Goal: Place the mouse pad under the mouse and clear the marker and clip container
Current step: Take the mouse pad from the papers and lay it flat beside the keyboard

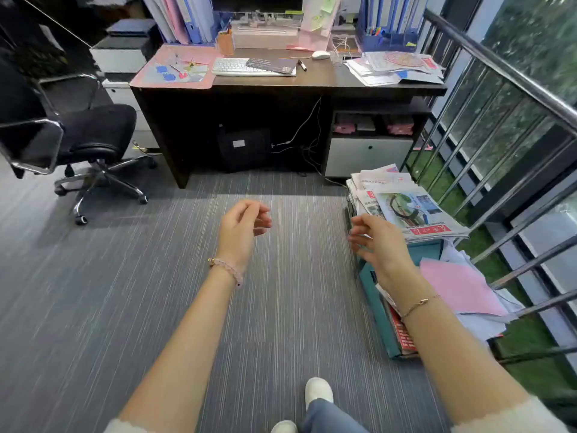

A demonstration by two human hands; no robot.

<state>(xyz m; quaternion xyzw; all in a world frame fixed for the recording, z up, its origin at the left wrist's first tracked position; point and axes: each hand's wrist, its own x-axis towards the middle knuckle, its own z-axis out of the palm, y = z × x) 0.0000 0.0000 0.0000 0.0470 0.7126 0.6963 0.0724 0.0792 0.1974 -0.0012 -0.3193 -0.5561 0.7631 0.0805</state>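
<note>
both hands hang in the air over the grey carpet, well short of the tabletop (327, 79) and touching nothing: the left hand (240, 228) has its fingers loosely curled and apart, empty, and the right hand (377, 242) likewise shows fingers spread and slightly bent, holding nothing, just in front of a stack of newspapers (409, 210) on the floor. on the tabletop, the dark mouse pad (271, 65) lies tilted across the right end of the white keyboard (237, 67), near the front edge at the middle. the black marker (302, 65) lies on the bare wood just to the right of the pad. the white mouse (320, 55) sits farther back, toward the rear edge, directly on the wood — apart from the pad. just right of the mouse stands a small clear clip container (336, 60), too small to make out its contents. a pile of papers (396, 68) covers the right end of the tabletop, and a pink mat (175, 68) covers the left corner. an office chair (84, 142) stands off to the left.
</note>
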